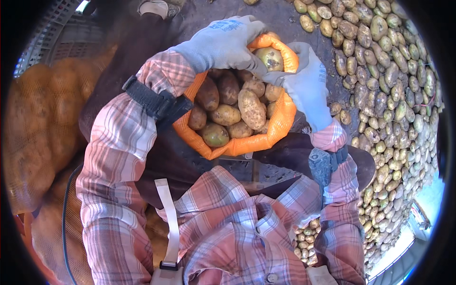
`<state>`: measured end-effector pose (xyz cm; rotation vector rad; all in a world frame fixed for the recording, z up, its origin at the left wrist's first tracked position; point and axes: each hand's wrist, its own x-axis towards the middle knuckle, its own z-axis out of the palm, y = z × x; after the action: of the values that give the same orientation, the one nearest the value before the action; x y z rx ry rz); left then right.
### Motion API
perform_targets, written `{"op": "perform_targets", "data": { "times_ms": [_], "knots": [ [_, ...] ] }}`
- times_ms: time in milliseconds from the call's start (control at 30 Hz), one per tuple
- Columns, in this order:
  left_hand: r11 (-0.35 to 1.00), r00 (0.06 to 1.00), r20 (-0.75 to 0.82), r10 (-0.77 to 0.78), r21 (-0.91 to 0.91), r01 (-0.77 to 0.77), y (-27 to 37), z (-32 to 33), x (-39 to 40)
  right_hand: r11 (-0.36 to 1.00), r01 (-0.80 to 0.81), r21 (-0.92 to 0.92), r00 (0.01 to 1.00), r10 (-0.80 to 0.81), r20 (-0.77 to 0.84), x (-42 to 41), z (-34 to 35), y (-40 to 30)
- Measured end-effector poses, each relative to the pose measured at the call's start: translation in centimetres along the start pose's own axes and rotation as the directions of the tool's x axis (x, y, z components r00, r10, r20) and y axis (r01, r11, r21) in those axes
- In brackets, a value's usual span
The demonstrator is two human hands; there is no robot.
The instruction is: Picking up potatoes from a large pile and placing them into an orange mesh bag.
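Note:
An orange mesh bag (245, 145) stands between my knees, its mouth wide and full of potatoes (252, 108). My left hand (228, 44), in a pale grey-blue work glove, is curled over the bag's far rim. At the far right side of the rim, my right hand (306, 80), gloved alike, grips the folded mesh. The fingers of both hands meet over the bag's mouth. A large potato (270, 58) shows just beyond them, framed by the raised rim. The gloves hide part of the rim and of the potatoes below.
A broad heap of loose potatoes (384, 85) covers the ground on my right. Filled mesh sacks (42, 131) crowd my left side, with a plastic crate (42, 32) behind them. A dark cable (65, 213) runs past my left elbow. Dark ground sheeting (210, 10) lies beyond the bag.

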<state>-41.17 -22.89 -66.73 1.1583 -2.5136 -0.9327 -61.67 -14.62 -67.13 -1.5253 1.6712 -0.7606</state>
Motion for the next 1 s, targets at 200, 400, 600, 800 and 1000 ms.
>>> {"op": "perform_targets", "data": {
  "times_ms": [200, 400, 600, 800, 1000],
  "knots": [
    [0.996, 0.975, -0.202, 0.092, 0.013, -0.092, 1.2, 0.7, -2.5, 0.984, 0.122, 0.129, 0.990, -0.131, 0.061, -0.4, -1.5, -2.8],
    [0.983, 0.973, -0.146, 0.181, 0.004, -0.182, 0.5, 0.8, -3.0, 0.976, -0.178, 0.124, 0.937, 0.130, 0.324, 7.6, -6.3, 4.4],
    [0.989, 0.978, -0.142, 0.151, 0.009, -0.151, 0.3, 1.1, -3.2, 0.814, 0.480, -0.328, 0.853, -0.346, 0.391, 15.4, 0.8, 12.0],
    [0.984, 0.955, -0.238, 0.176, 0.010, -0.178, -0.3, 2.0, -3.2, 0.785, 0.277, -0.554, 0.957, -0.173, 0.233, 15.7, 4.3, 10.6],
    [0.988, 0.963, -0.220, 0.154, 0.016, -0.154, -0.4, 1.6, -2.8, 0.658, 0.441, -0.611, 0.883, -0.439, 0.166, 29.2, 8.3, 10.3]
  ]
}}
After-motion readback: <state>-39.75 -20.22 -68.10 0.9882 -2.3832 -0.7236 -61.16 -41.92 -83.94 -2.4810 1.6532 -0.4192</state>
